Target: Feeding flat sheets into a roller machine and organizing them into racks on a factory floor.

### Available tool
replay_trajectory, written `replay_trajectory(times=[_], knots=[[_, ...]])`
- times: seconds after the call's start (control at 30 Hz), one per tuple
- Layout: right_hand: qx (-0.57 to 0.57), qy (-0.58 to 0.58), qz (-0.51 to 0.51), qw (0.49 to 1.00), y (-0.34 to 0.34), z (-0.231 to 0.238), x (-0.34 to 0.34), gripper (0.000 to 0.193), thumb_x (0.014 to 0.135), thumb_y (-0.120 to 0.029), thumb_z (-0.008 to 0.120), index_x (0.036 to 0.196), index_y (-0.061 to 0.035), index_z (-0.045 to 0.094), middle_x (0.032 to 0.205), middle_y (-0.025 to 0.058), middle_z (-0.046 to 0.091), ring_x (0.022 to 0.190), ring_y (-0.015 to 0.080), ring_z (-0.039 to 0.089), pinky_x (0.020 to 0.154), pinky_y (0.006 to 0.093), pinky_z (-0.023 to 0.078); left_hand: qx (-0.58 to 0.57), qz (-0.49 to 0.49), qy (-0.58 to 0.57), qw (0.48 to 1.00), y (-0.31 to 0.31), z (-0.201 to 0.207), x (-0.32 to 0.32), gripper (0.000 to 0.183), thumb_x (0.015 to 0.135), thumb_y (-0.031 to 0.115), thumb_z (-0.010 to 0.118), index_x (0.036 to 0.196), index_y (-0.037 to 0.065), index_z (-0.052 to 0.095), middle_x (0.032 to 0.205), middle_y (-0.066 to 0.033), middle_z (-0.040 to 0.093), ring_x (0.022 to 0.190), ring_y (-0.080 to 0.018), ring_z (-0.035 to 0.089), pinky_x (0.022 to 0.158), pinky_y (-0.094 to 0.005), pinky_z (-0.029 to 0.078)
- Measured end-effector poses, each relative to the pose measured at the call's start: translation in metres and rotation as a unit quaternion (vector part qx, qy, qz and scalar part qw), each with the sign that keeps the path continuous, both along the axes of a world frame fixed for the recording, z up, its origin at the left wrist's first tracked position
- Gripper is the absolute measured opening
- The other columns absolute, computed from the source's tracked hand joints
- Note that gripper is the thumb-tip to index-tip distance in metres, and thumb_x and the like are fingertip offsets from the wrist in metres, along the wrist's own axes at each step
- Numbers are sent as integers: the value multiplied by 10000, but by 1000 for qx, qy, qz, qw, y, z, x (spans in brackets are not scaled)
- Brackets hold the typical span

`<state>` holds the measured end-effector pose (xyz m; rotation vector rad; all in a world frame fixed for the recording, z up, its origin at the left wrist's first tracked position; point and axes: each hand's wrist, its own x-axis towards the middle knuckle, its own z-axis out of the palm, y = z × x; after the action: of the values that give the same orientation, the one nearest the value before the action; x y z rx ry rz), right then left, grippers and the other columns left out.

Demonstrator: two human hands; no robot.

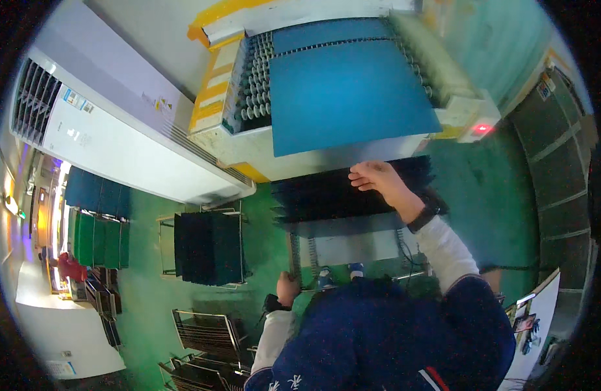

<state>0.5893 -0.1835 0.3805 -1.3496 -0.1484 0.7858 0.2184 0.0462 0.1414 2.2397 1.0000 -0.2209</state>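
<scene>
A large blue panel (352,98) lies on the roller conveyor (253,98), its near edge jutting past the end of the machine. Just short of that edge, my right hand (377,178) hovers over dark upright panels (339,195) in a metal rack (294,257). Its fingers are curled together, and I see nothing in them. Low at the rack's left side, my left hand (287,289) is closed at the near end of the side rail, its fingers partly hidden.
A white air conditioner (138,143) stands at the left. Beyond it is another rack of dark panels (209,247), with wire racks (206,335) nearer me. A red light (483,129) glows on the conveyor's right corner. Grey panelling (554,169) lines the right side.
</scene>
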Motion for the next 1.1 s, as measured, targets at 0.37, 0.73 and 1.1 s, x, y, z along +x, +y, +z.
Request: replay_trajectory(times=[0.37,0.73,1.1], knots=[[-153,-532,148,820,-20,-6,-52,323,748,-274,704,972,-49,646,958,127,636,902,313,603,780,386,485,-3,20,3,1000,-5,13,5,336,751,269,649,857,-4,485,777,-223,609,760,-426,591,638,-470,465],[-208,-541,233,781,-21,-14,-55,392,747,-241,679,1096,-84,593,1028,126,609,950,318,570,825,412,456,-16,35,11,999,-6,2,6,350,766,253,621,926,-23,479,830,-262,613,810,-455,583,693,-500,470],[-205,-576,226,758,-21,-5,-70,510,724,-186,698,1203,-102,547,1153,159,564,1023,342,534,888,432,424,-15,33,70,997,-9,24,16,389,761,271,668,982,6,489,894,-243,617,849,-420,595,684,-475,466]])
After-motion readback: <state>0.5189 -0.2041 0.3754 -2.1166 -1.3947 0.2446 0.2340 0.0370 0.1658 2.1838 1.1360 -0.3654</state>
